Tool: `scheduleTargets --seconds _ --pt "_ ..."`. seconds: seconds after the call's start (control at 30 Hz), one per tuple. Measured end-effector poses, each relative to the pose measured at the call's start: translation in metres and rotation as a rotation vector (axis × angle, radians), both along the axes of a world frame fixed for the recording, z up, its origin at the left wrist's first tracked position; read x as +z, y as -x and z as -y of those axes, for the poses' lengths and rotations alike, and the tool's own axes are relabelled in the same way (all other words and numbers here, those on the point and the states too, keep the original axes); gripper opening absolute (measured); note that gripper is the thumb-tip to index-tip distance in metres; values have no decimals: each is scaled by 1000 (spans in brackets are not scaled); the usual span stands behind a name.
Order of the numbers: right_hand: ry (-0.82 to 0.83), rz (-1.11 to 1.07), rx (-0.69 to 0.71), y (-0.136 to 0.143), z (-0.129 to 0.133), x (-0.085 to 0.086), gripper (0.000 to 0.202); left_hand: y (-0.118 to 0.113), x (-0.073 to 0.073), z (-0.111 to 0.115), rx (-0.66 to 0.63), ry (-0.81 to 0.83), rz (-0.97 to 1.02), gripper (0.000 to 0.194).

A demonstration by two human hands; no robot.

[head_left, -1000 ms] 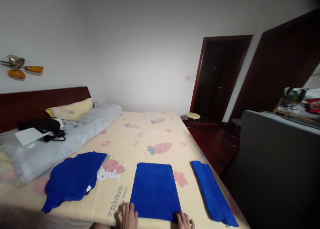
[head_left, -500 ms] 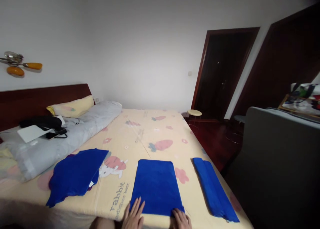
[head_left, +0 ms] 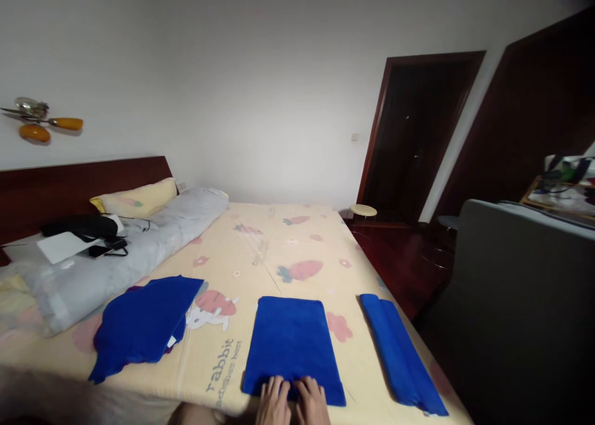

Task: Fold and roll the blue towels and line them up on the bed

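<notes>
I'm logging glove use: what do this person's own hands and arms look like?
The left hand and right hand are both ungloved, and no watch, sleeve or marking shows on them. The forearms are out of frame, so sleeves further up can't be judged.

Left hand point(head_left: 274, 404) beside right hand point(head_left: 312, 403), palms-down

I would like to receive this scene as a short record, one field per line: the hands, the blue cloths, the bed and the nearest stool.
Left hand: on the middle cloth, at its near edge
Right hand: on the same edge, close beside the left
Middle cloth: blue, flat, roughly rectangular
Left cloth: blue, irregularly spread, white tag showing
Right cloth: blue, long narrow shape
Bed sheet: pale yellow, carrot and rabbit print
Stool: pale round seat, beyond the bed
</notes>
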State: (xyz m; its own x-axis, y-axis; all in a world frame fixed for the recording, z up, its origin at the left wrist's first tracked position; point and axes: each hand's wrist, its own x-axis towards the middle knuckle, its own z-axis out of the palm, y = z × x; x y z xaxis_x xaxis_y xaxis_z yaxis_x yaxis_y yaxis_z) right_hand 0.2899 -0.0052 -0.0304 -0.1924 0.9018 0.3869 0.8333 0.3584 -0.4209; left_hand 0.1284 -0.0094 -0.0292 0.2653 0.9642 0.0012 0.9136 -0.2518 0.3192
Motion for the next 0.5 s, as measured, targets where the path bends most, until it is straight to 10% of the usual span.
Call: scheduleTargets --seconds 0.13,0.3,0.5 --pt "126 -21 44 -11 -7 2 35 -12 1 -9 103 80 -46 55" --pt "187 -85 -69 -82 -3 -8 33 41 27 -9 294 43 -101 47" --pt "227 -102 -95 -110 8 -16 45 82 57 8 119 -24 -28 39"
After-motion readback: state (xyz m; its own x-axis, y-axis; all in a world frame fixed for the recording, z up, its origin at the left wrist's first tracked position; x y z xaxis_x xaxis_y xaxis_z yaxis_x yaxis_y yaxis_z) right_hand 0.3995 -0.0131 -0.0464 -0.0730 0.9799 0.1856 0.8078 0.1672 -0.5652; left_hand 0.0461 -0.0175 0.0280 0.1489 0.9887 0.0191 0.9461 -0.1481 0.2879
